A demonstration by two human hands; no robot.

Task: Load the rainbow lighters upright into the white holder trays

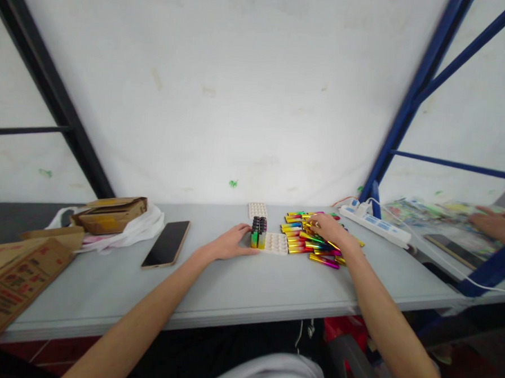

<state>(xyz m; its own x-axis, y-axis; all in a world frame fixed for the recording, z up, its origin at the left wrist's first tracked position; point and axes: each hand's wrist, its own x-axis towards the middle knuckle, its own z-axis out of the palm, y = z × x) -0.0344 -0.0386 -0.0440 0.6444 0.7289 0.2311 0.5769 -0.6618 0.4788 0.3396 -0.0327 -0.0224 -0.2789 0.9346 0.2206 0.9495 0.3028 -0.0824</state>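
My left hand (231, 242) rests on the table at the left side of a white holed tray (277, 244). Its thumb and fingers are apart, close around the tray's left end and apparently touching it. Several small upright tubes (258, 234) with black tops and shiny green-to-yellow sides fill that end; the holes to the right show bare. My right hand (327, 227) reaches over a loose pile of shiny multicoloured tubes (299, 242). Its fingers are bent together at the pile, with a gold gleam at the tips; what they pinch is partly hidden.
A second white holed tray (257, 210) lies by the wall. On the left are a phone (167, 244), a small cardboard box (113, 214) on a white bag, and a larger carton (23, 284). A power strip (375, 223) lies right; beyond the blue frame, another person's hands (494, 223) show.
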